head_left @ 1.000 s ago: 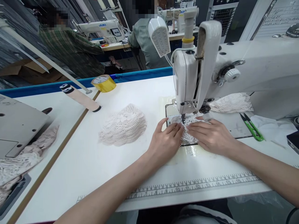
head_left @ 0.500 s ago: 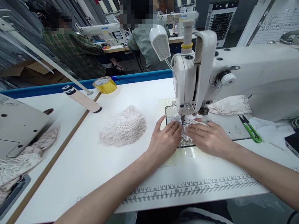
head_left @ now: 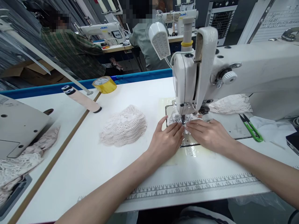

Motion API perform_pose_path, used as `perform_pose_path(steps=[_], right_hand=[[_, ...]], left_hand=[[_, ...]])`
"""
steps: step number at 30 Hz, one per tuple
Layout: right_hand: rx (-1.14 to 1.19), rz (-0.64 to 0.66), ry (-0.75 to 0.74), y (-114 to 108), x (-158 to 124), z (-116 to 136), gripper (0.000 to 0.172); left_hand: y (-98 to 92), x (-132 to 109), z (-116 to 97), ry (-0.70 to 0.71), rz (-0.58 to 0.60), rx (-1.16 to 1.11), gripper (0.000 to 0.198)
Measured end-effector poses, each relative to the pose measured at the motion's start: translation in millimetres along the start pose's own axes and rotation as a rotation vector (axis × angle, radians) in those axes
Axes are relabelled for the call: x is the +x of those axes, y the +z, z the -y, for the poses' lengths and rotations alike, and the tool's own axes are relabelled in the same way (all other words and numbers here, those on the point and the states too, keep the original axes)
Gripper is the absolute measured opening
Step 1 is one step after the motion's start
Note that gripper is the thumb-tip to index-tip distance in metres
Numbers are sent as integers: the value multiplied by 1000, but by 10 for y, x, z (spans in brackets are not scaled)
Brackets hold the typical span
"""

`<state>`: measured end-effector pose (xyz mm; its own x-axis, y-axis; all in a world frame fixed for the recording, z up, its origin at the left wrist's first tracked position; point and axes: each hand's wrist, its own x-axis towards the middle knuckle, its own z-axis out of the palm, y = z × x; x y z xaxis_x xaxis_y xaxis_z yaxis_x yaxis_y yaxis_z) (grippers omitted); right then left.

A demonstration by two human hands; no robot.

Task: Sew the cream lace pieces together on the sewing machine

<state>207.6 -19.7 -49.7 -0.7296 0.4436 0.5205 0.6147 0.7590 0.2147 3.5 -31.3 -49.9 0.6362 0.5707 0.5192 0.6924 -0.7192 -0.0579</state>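
Observation:
A small white lace piece (head_left: 174, 117) lies under the presser foot of the white sewing machine (head_left: 187, 81). My left hand (head_left: 167, 137) rests on its near left edge, fingertips pressing down close to the needle and thumb spread away. From the right, my right hand (head_left: 209, 133) lies with fingers stretched flat over the lace, tips almost meeting the left fingertips. Part of the lace is hidden beneath both hands. A stack of lace pieces (head_left: 125, 126) sits on the table left of my hands. More lace (head_left: 231, 104) lies behind the needle area, under the machine arm.
Green thread snips (head_left: 252, 129) and white cloth (head_left: 272, 127) lie at the right. Yellow tape (head_left: 105, 84) and a thread cone (head_left: 81, 99) stand at the back left. A ruler strip (head_left: 187, 188) runs along the front edge. Two people sit at machines beyond.
The lace has moved away from me under the presser foot, and more of it shows behind my fingertips. My right hand has shifted slightly; the fingertips of both hands are closer together.

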Motion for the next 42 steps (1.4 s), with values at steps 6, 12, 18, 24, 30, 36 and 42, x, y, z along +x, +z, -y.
perform_pose_path(steps=[6,12,18,24,30,36,42], right_hand=[[2,-26,-7,-50,-32,58,21],[33,-36,25,-58,-23,68,19],[4,-39,32,-29,-3,63,17],[-52,17,54,-18,15,42,20],[-77,60,73,-6,32,27,21],[-94,54,105,-9,32,8,24],[-160,105,156,-37,30,-56,28]], left_hand=[[-81,-55,-65,27,7,20,24],[-96,-76,-85,2,14,-13,24],[-52,-37,-20,-5,0,8,24],[-2,3,45,-6,12,27,26],[37,26,96,-22,29,40,31],[41,37,105,-62,71,31,34],[19,35,117,-107,112,14,37]])
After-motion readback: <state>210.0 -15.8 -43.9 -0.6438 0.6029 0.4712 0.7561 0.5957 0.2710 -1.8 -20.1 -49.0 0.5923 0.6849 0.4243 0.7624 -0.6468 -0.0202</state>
